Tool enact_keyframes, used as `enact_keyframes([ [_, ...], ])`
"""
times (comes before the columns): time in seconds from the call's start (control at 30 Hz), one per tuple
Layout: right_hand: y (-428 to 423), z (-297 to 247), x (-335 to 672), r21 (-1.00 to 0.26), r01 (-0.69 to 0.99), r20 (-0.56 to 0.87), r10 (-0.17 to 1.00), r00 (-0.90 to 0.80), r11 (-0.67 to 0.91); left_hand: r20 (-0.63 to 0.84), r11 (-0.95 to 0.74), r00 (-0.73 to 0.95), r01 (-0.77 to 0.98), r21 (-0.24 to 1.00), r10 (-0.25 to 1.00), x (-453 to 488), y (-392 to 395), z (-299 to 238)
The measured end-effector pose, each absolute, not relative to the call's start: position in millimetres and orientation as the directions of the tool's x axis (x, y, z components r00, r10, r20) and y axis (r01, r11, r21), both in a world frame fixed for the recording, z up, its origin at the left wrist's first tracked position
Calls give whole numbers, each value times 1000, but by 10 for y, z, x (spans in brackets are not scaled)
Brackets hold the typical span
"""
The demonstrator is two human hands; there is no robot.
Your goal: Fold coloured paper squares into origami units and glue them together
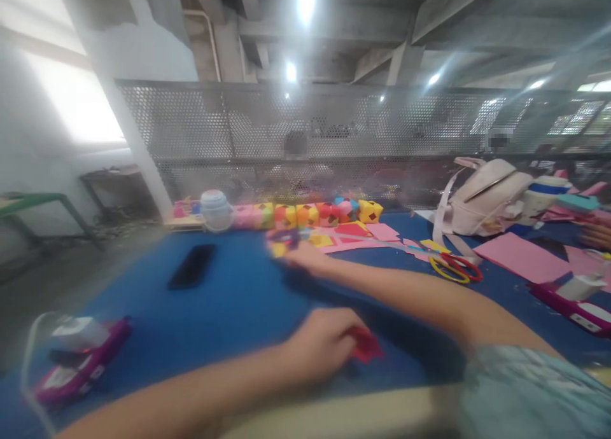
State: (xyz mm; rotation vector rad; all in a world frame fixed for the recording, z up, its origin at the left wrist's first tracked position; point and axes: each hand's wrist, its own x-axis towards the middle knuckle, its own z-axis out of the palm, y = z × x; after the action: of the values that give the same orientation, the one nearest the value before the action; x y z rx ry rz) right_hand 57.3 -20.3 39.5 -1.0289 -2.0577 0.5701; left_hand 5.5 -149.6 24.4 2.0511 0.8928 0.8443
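Nearest, the left hand [325, 338] is closed on a small red paper piece [368, 345], pinched between thumb and fingers just above the blue tabletop [248, 299]. Beyond it, the right hand [305, 258] lies at the end of an outstretched arm, at the near side of some yellow and pink paper pieces [321, 240]; blur hides its fingertips, so I cannot tell whether it grips anything.

The step in hand looks like holding one piece ready while the other hand reaches among the papers. The next move, I judge, calls for a light fingertip pinch at the right and a steady left hand, since thin paper probably creases easily.

Open room is best in the middle and left of the tabletop, up to the black smartphone [193, 266]; a magenta power strip [86, 362] sits near the left edge. On the right, the scissors [456, 268] with yellow and red handles lie just beyond the forearm, narrowing a sideways sweep. Farther back, a row of colourful paper cubes [307, 216] and a lidded cup [216, 210] bound the reach, with a perforated metal screen [267, 127] behind them.
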Motion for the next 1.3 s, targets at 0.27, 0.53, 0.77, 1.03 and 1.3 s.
enact_keyframes([
  [0.27,-574,200,1439,-796,488,227,924,-308,358,90,-89,-194,15,996,977,-316,-962,215],
  [0.53,-803,103,1569,-746,533,299,916,-267,399,-52,28,-170,-139,990,984,-320,-718,-89],
  [0.77,-728,40,1570,-680,584,340,896,-285,444,-17,10,-146,-52,999,989,-243,-519,-185],
  [1.03,-658,39,1625,-621,633,329,886,-326,463,46,-42,-76,50,998,996,-162,-297,-261],
  [1.3,-612,-29,1633,-595,656,330,885,-328,465,10,-7,-38,58,998,999,-171,-263,-303],
])
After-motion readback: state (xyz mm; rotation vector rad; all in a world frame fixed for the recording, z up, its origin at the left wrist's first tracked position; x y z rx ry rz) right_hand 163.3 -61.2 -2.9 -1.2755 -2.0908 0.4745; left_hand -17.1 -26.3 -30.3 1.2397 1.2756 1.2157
